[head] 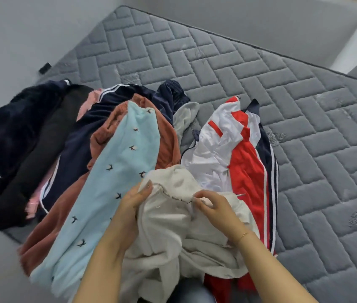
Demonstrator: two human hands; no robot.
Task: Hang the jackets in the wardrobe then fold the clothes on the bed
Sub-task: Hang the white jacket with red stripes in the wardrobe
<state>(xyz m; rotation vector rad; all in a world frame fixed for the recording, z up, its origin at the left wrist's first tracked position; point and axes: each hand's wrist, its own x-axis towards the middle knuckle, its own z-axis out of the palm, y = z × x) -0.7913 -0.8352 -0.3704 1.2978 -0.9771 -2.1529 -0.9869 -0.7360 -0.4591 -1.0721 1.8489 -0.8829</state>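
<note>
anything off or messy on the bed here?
Nothing damaged or spilled. The clothes lie unfolded in a loose overlapping pile along the near edge of the mattress; the black garment and the light blue garment hang over that edge. Both hands, left hand and right hand, grip the cream garment.

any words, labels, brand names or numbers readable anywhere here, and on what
None can be read.
Small black tag at the mattress edge: too small to tell if it carries text.
Light blue garment: only small dark bird shapes, no letters.
White garment gripped by both hands: no print visible.
</note>
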